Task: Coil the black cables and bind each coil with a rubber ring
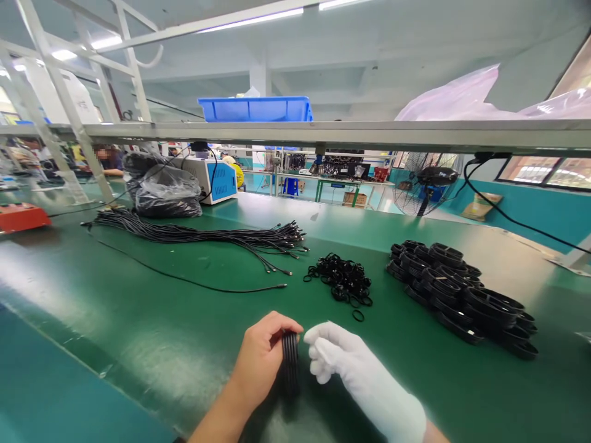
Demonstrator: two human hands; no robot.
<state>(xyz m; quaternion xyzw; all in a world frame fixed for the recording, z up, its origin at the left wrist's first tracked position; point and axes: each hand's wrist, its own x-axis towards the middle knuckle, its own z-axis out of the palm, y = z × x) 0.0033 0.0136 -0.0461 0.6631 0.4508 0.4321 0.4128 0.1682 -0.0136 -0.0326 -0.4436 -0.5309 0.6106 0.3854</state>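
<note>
My bare left hand (261,354) is closed around a coiled black cable (290,363), which stands on edge at the near middle of the green table. Just to its right, my right hand (335,354) wears a white glove, with its fingers curled together close to the coil. Whatever those gloved fingers pinch, if anything, is hidden. Beyond the hands lies a pile of small black rings (341,277). A bundle of straight black cables (203,234) stretches across the left of the table, and a single cable (207,287) lies in front of it.
Several coiled cables (447,277) are heaped at the right. A clear plastic bag with black contents (166,187) stands beside a blue and white machine (217,178) at the back left. A red box (23,216) sits far left. Overhead runs a shelf (351,132) carrying a blue bin (256,109).
</note>
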